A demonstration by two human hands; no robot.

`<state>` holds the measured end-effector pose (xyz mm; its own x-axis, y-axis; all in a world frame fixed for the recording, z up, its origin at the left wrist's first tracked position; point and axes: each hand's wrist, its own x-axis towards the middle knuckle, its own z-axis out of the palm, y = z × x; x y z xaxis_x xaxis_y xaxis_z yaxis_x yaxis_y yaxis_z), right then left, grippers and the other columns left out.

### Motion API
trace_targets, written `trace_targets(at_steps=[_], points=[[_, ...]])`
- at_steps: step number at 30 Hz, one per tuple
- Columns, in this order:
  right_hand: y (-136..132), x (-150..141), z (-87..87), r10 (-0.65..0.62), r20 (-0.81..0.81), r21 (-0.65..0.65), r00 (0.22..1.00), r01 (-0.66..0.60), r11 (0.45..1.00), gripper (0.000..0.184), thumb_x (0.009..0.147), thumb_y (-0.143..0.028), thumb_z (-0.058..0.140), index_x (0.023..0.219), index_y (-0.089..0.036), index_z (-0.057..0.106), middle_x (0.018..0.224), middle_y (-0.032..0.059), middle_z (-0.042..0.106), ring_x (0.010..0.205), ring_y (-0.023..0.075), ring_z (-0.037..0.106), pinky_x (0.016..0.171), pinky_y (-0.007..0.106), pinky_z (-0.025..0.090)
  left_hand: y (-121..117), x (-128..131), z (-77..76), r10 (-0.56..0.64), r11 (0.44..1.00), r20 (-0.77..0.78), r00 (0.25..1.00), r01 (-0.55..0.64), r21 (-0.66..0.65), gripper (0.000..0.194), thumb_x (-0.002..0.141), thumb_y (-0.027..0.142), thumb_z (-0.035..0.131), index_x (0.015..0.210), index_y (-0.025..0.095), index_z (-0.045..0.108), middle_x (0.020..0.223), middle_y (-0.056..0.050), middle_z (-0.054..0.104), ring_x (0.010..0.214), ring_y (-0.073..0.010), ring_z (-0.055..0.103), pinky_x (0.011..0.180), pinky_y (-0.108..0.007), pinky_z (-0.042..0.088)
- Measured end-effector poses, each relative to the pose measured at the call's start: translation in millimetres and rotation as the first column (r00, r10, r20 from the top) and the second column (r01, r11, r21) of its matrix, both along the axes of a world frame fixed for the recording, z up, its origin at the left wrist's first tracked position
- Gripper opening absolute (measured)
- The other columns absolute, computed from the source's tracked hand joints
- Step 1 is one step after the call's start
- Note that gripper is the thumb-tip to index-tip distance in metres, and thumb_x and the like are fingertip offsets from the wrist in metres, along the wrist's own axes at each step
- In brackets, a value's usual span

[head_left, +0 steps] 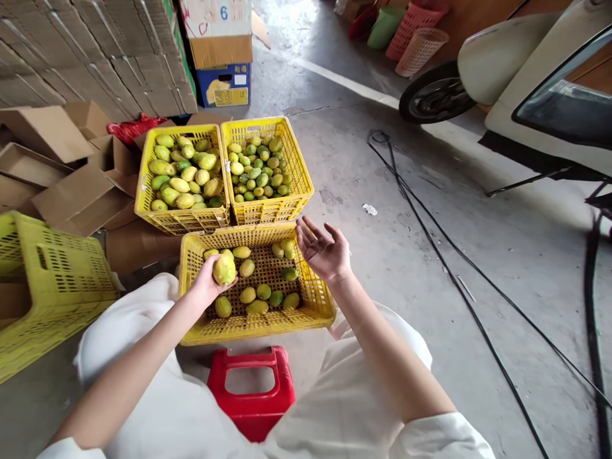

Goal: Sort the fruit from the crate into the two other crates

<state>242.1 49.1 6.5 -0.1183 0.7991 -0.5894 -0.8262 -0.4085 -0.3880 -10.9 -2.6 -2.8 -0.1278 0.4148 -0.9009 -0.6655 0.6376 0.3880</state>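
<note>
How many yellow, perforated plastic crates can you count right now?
4: the front-centre yellow perforated plastic crate; the rear-left crate and rear-right crate, side by side just beyond it; and the left-edge crate, partly out of frame. Others may be hidden.

Left hand point(213, 284) holding fruit point(224, 270), right hand point(327, 254) spread, yellow crate point(258, 331) below

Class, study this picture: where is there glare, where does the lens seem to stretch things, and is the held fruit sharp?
Head view: bright glare on the floor near the top edge; head view: apparent wide-angle stretching of the white vehicle at the right; head view: the yellow-green fruit in the left hand looks fairly sharp.
</note>
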Motion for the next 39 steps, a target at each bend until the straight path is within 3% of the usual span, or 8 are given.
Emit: trace_targets(at_steps=[4,13,17,22,25,28,33,39], points=[[0.9,4.2,-18.7,0.042,0.058,-0.179,0.997,-0.031,0.983,0.017,0.09,-0.016,0.053,0.094,-0.017,0.069,0.067,0.0048,0.072,0.055,0.0129,0.066,0.054,0.019,0.06,-4.9,7.8,-3.4,-0.016,0.999,0.028,0.999,0.017,-0.043,0.006,0.099,0.024,0.054,0.1,0.019,0.058,0.083,-0.004,0.065,0.06,-0.0178,0.065,0.048,-0.029,0.058],[-1.9,9.1,-30.4,0.134,0.109,-0.201,0.985,-0.111,0.973,0.016,0.081,-0.006,0.064,0.09,-0.017,0.069,0.066,0.0029,0.07,0.056,0.0135,0.066,0.052,0.021,0.06,-13.7,32.4,-23.8,-0.01,0.993,0.067,0.998,0.017,-0.114,0.01,0.105,0.028,0.051,0.098,0.022,0.056,0.094,-0.005,0.064,0.072,-0.0168,0.063,0.055,-0.027,0.059],[-1.7,10.5,-27.2,0.128,0.129,-0.21,0.983,-0.099,0.973,0.015,0.081,-0.005,0.063,0.088,-0.017,0.068,0.065,0.0029,0.07,0.054,0.0122,0.065,0.052,0.019,0.06,-4.3,30.8,-18.4,0.05,0.993,0.04,0.998,-0.045,-0.109,0.011,0.105,0.023,0.047,0.099,0.021,0.056,0.096,-0.006,0.063,0.078,-0.0186,0.064,0.057,-0.028,0.058],[-2.2,8.5,-23.4,0.124,0.15,-0.226,0.981,-0.088,0.97,0.013,0.083,-0.006,0.064,0.088,-0.018,0.067,0.064,0.0019,0.069,0.052,0.012,0.064,0.05,0.019,0.059,33.9,-4.2,24.0,0.2,0.951,0.065,0.978,-0.21,0.226,0.021,0.107,0.03,0.042,0.112,0.023,0.062,0.108,-0.007,0.072,0.099,-0.0178,0.072,0.077,-0.027,0.064],[-2.8,5.7,-21.6,0.125,0.165,-0.246,0.978,-0.082,0.966,0.013,0.086,-0.006,0.061,0.088,-0.018,0.067,0.063,0.0018,0.069,0.051,0.0115,0.064,0.048,0.019,0.058,48.0,-30.0,46.6,0.205,0.712,0.2,0.958,-0.286,0.641,0.037,0.108,0.042,0.038,0.123,0.019,0.063,0.126,-0.015,0.072,0.128,-0.023,0.066,0.097,-0.034,0.061],[-3.3,2.9,-19.0,0.125,0.181,-0.271,0.975,-0.073,0.96,0.015,0.089,-0.006,0.057,0.088,-0.017,0.067,0.062,0.0024,0.069,0.05,0.0111,0.063,0.047,0.018,0.058,49.2,-45.5,53.2,0.21,0.556,0.152,0.966,-0.246,0.794,0.046,0.109,0.044,0.029,0.121,0.02,0.066,0.145,-0.012,0.066,0.142,-0.0196,0.056,0.108,-0.031,0.053],[-4.5,-0.1,-15.6,0.127,0.2,-0.279,0.972,-0.068,0.958,0.016,0.092,-0.007,0.055,0.086,-0.017,0.067,0.06,0.0017,0.067,0.048,0.0107,0.061,0.046,0.018,0.057,42.8,-50.0,43.5,0.187,0.561,0.125,0.974,-0.21,0.801,0.051,0.108,0.046,0.027,0.114,0.019,0.07,0.15,-0.01,0.063,0.145,-0.0208,0.053,0.112,-0.034,0.05],[-7.7,1.7,-17.1,0.144,0.236,-0.29,0.961,-0.072,0.954,0.016,0.092,-0.005,0.055,0.087,-0.015,0.067,0.062,0.002,0.068,0.049,0.0105,0.063,0.049,0.017,0.058,37.1,-51.9,34.2,0.119,0.609,0.091,0.989,-0.145,0.78,0.048,0.099,0.054,0.045,0.117,0.019,0.073,0.148,-0.012,0.065,0.143,-0.0261,0.055,0.108,-0.039,0.054]])
